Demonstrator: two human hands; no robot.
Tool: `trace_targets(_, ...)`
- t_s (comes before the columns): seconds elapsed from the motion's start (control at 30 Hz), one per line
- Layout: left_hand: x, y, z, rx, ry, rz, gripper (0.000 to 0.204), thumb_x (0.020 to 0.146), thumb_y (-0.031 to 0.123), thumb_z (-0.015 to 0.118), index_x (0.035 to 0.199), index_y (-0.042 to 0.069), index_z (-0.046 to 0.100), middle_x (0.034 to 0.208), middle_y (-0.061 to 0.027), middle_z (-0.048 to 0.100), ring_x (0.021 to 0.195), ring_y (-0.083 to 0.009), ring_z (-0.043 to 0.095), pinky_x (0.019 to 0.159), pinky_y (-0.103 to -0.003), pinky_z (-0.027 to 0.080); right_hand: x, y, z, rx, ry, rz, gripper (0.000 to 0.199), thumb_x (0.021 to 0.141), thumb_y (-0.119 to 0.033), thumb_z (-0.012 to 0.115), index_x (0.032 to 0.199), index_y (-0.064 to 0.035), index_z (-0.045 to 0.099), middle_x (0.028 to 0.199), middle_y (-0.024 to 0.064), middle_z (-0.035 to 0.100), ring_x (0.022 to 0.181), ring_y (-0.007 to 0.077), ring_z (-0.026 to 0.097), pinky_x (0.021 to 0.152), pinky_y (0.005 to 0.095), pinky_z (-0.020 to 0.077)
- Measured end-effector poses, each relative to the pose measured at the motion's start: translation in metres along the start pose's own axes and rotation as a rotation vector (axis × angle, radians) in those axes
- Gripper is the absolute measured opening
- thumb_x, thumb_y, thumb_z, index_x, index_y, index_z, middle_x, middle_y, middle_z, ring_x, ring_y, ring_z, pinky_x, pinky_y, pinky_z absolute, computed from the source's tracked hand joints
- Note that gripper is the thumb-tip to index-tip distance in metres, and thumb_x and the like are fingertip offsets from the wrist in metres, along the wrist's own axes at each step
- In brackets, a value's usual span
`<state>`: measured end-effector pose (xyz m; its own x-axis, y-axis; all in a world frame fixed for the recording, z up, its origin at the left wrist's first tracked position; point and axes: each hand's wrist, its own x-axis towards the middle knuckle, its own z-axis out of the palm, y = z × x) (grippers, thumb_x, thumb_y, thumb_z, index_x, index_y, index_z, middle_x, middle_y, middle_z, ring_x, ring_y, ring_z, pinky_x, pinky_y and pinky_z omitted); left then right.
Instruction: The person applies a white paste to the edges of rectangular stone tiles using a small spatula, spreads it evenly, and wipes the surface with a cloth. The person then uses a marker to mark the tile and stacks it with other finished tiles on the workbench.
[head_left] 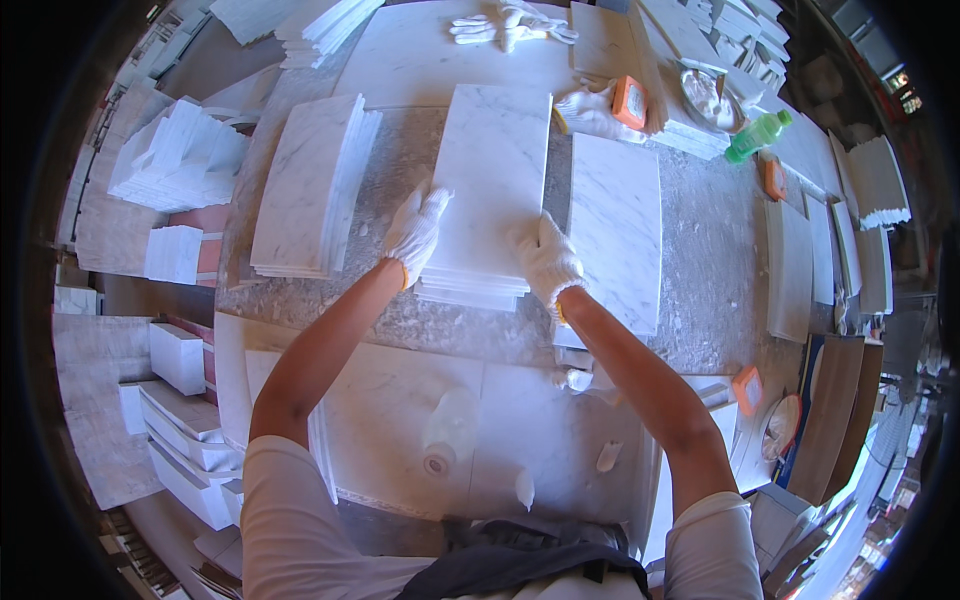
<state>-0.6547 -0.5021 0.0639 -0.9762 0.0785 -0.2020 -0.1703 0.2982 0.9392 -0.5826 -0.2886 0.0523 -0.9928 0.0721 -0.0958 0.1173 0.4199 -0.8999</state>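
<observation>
A stack of white, grey-veined marble tiles (490, 180) lies in front of me on the dusty worktable, its lower tiles jutting out unevenly at the near end. My left hand (415, 232), in a white knitted glove, is curled against the stack's left edge. On the opposite side, my right hand (548, 262), gloved the same way, grips the near right edge. Some of the fingertips are hidden, and how many tiles are held cannot be made out. Right of the stack lies another marble tile (618, 230); a leaning stack of tiles (305, 190) stands to the left.
White gloves (512, 27) lie at the far side. An orange block (630, 102), a bowl (712, 98) and a green bottle (758, 137) are at the far right. Closer to me, a clear bottle (450, 435) is on a marble slab (385, 400). More tile piles (180, 160) stand left.
</observation>
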Motion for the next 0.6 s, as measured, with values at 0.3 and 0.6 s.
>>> trace_targets(0.3,-0.019,0.011,-0.03,0.685,-0.09,-0.069,0.072,0.103,0.048,0.056,0.156,0.001,0.04,0.154,-0.015,0.052,0.144,-0.029,0.046,0.118,-0.038,0.035,-0.012,-0.03,-0.024,-0.54,-0.301,-0.088,0.035,0.102,-0.015,0.053,0.135,-0.0041,0.06,0.133,0.0155,0.066,0.117,0.0319,0.066,0.102,0.0373,0.0516)
trace_targets(0.6,-0.249,0.181,-0.127,0.587,0.093,0.497,0.032,0.104,0.011,0.047,0.123,0.001,0.07,0.135,-0.0148,0.063,0.125,-0.0255,0.061,0.108,-0.038,0.045,-0.262,0.012,-0.26,-0.236,0.391,0.099,0.035,0.099,-0.024,0.066,0.128,-0.0057,0.068,0.116,0.0161,0.073,0.103,0.0288,0.072,0.091,0.0395,0.0557)
